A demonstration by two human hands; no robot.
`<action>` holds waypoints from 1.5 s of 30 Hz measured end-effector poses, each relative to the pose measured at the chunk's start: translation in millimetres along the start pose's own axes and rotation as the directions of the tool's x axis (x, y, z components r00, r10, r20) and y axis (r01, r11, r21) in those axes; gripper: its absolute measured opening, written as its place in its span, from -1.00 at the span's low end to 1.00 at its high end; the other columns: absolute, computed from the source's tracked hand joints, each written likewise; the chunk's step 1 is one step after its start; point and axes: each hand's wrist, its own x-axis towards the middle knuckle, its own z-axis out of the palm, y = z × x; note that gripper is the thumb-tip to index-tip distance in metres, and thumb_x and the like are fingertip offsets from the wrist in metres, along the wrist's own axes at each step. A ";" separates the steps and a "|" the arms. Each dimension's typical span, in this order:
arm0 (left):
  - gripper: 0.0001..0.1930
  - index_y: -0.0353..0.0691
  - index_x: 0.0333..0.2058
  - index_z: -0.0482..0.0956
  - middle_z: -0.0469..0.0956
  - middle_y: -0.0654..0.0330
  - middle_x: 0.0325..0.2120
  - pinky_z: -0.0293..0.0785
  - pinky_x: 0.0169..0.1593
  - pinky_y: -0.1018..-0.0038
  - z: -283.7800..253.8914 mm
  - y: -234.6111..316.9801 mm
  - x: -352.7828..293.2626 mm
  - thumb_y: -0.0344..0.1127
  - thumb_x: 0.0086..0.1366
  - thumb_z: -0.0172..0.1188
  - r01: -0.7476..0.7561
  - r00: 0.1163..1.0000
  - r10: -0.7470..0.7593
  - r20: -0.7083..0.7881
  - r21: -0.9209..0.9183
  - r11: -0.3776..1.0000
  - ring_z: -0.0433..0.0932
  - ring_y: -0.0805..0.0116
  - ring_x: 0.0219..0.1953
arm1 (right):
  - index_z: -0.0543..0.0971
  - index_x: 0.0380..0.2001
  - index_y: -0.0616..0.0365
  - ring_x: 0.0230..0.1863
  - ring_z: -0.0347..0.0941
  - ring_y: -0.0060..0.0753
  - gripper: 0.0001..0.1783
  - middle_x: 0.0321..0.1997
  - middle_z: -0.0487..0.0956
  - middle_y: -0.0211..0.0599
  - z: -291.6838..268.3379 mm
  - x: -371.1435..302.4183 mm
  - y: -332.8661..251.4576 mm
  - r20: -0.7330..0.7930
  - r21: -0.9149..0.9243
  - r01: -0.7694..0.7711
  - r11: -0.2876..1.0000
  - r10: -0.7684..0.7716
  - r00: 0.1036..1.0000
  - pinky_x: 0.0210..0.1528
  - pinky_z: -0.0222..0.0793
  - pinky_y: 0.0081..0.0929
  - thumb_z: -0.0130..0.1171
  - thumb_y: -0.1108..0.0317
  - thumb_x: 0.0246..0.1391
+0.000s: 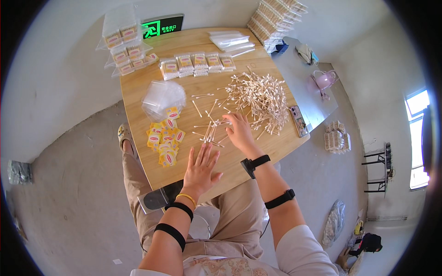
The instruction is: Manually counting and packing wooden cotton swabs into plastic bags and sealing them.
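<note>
A small group of loose cotton swabs (209, 133) lies on the wooden table in front of my hands. My left hand (200, 172) is open and lies flat at the table's near side, its fingertips touching the near ends of these swabs. Curled fingers of my right hand (240, 131) close around a few swabs at the right of the group; how firmly they grip is hard to see. Beyond that hand rises a large heap of cotton swabs (260, 99). Yellow-and-white printed cards (166, 140) are piled to the left, beside clear plastic bags (163, 99).
A row of filled swab packs (199, 62) stands along the table's far part, with flat clear bags (228, 40) behind. Packs are stacked at the far left (126, 46) and far right (274, 20). A phone (299, 121) lies at the right edge; a grey table (317, 103) adjoins.
</note>
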 end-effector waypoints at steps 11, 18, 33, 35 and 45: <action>-0.23 0.05 0.38 0.14 -0.07 0.10 0.45 -0.31 0.46 -0.06 1.9 -2.7 -2.3 0.24 0.27 0.01 -0.004 1.000 0.004 -0.025 -0.006 1.000 -0.18 0.16 0.49 | 0.58 -0.44 0.03 0.00 0.34 -0.10 -0.85 -0.19 0.45 -0.31 5.9 7.8 24.6 0.056 -0.206 -0.083 0.975 0.097 0.994 0.10 0.26 -0.16 0.38 0.36 -0.09; -0.24 0.04 0.38 0.15 -0.07 0.11 0.45 -0.34 0.46 -0.05 0.4 -1.7 -2.1 0.25 0.29 -0.03 0.000 1.000 0.000 0.003 0.010 1.000 -0.19 0.17 0.50 | 0.58 -0.42 0.02 0.01 0.34 -0.08 -0.85 -0.20 0.48 -0.29 -8.1 -3.1 40.7 0.136 -0.200 -0.112 0.973 0.141 0.981 0.10 0.27 -0.15 0.36 0.31 -0.05; -0.22 0.04 0.40 0.08 -0.12 0.12 0.46 -0.36 0.46 -0.06 6.7 -4.4 -2.3 0.25 0.30 -0.06 0.004 1.000 -0.004 0.006 -0.019 1.000 -0.22 0.16 0.50 | 0.55 -0.15 0.07 0.08 0.38 0.01 -0.61 -0.06 0.48 -0.16 33.8 53.7 -37.8 0.102 0.022 0.000 1.000 -0.002 0.995 0.11 0.32 -0.13 0.37 0.21 -0.05; -0.22 0.04 0.40 0.08 -0.13 0.12 0.46 -0.36 0.46 -0.06 6.9 -3.4 -1.4 0.25 0.30 -0.05 0.004 1.000 -0.004 -0.001 -0.031 1.000 -0.22 0.15 0.50 | 0.51 -0.10 0.07 0.12 0.34 0.02 -0.52 0.02 0.43 -0.11 42.3 63.6 -46.7 0.101 -0.140 -0.109 0.984 0.124 0.987 0.12 0.32 -0.13 0.41 0.15 -0.08; -0.23 0.03 0.40 0.08 -0.13 0.08 0.46 -0.34 0.46 -0.06 2.9 -5.2 -4.7 0.27 0.33 -0.12 0.002 1.000 -0.002 0.031 0.011 1.000 -0.21 0.13 0.50 | 0.48 -0.10 0.03 0.16 0.28 0.03 -0.56 0.07 0.38 -0.13 48.9 82.6 -18.1 0.029 -0.141 -0.254 0.957 0.261 0.965 0.17 0.26 -0.10 0.38 0.39 -0.09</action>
